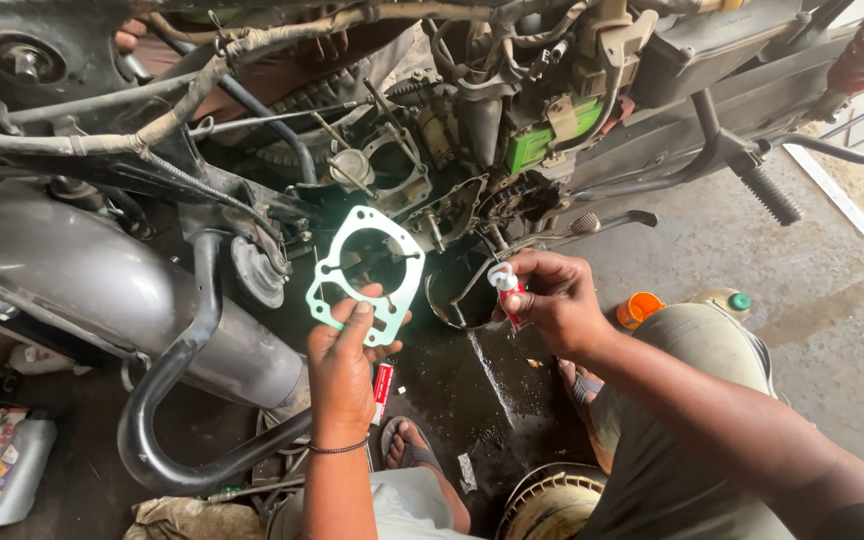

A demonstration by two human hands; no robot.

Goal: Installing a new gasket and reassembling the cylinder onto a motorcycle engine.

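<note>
My left hand [344,365] pinches the lower edge of a thin pale-green gasket [329,268] with a large round hole, holding it up before a stripped motorcycle engine [392,170]. To its right, my right hand [557,300] grips a small red and white squeeze tube [506,290], its nozzle pointing up and left toward the gasket. The two hands are about a hand's width apart.
A grey exhaust pipe and muffler [102,280] lie at left. A small red box [382,392] lies on the oily floor near my sandalled foot [407,445]. An orange cap [638,308] and a bottle [727,300] sit behind my knee. An oil bottle [12,480] stands at bottom left.
</note>
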